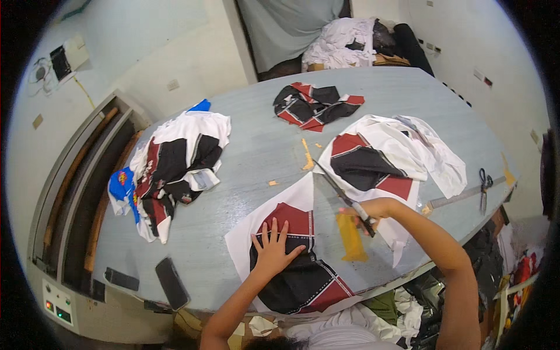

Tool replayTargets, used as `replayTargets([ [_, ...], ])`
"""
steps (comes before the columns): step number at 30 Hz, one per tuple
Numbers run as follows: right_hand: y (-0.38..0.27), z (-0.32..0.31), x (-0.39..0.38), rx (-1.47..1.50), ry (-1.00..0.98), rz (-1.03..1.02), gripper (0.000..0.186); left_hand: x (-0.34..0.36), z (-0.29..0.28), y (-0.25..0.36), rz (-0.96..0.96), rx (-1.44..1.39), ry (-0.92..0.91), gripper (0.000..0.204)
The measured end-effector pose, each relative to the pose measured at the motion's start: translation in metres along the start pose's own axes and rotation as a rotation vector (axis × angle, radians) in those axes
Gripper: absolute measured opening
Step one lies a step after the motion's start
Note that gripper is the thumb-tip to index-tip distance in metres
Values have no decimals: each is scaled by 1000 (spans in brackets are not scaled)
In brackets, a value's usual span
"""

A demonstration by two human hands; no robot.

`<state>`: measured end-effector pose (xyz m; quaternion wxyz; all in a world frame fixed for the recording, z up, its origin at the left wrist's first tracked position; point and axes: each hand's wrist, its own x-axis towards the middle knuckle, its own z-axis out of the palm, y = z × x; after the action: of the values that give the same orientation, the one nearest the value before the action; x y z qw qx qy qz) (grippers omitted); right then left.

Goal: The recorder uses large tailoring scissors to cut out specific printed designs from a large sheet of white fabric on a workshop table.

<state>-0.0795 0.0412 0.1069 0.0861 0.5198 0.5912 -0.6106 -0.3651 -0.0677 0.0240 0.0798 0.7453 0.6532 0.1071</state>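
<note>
"How many hands are at work?"

"Two. The left hand (pixel 272 252) lies at six o'clock, palm down, fingers spread wide on one cloth panel (pixel 287 284), white with dark red and black. The right hand (pixel 376 210), at four, has its fingers closed round one pair of long-bladed scissors (pixel 337 188) pointing toward eleven."

"Does the tip touch the panel?"

"I can't tell. It's near the panel's twelve o'clock corner."

"What other cloth is on the table (pixel 251 146)?"

"Three heaps: a mixed heap (pixel 174 156) at nine, a dark heap (pixel 312 105) at one, a white-edged heap (pixel 363 165) at three."

"Any more tools?"

"One spare pair of scissors (pixel 483 189) and one ruler-like strip (pixel 461 197), both at three. Also two dark slabs (pixel 171 283) at eight and one yellow patch (pixel 352 242) toward five."
</note>
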Motion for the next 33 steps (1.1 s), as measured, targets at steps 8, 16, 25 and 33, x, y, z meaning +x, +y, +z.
replayTargets([
  [8,35,0,-22,-7,-152,-11,74,-20,-4,-35,111,18,83,84],
  [16,17,-1,4,8,-94,-63,68,-20,-2,-33,121,43,135,82],
  [25,28,28,-15,-50,-88,-146,70,-24,-4,-31,119,67,159,80],
  [33,6,17,39,-274,145,-368,66,-29,-3,-18,-181,90,232,88],
])
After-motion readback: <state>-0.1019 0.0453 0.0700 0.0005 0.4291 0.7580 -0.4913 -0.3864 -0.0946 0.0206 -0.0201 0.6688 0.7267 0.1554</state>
